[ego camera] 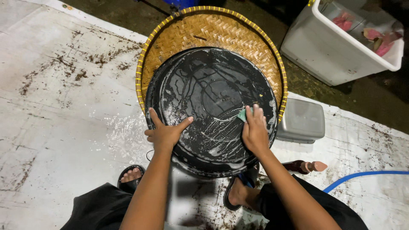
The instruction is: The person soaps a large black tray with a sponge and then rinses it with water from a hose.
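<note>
2 hands are at work on 1 large round black pan (204, 89), which lies tilted on the wet white floor sheet (55, 127) between the person's knees. The pan leans partly against a round woven bamboo tray (238, 38) with a yellow rim standing behind it. Soapy streaks cover the pan's dark surface.

Left hand (164, 133): fingers spread, palm pressed flat on the pan's near left edge, thumb out to the right; it steadies the pan and grips nothing else.

Right hand (254, 130): curled over a small green scrub pad (242, 114), pressing it against the pan's right side.

Surroundings: a grey lidded plastic box (301, 120) sits just beside the pan on the right. A white plastic tub (336, 47) with pink items inside stands well apart at upper right. A blue hose (362, 176) runs across the sheet at lower right. A dark bottle with a pinkish cap (304, 166) lies near the right forearm. Both feet wear black sandals (130, 179). Brown debris is scattered over the sheet.
</note>
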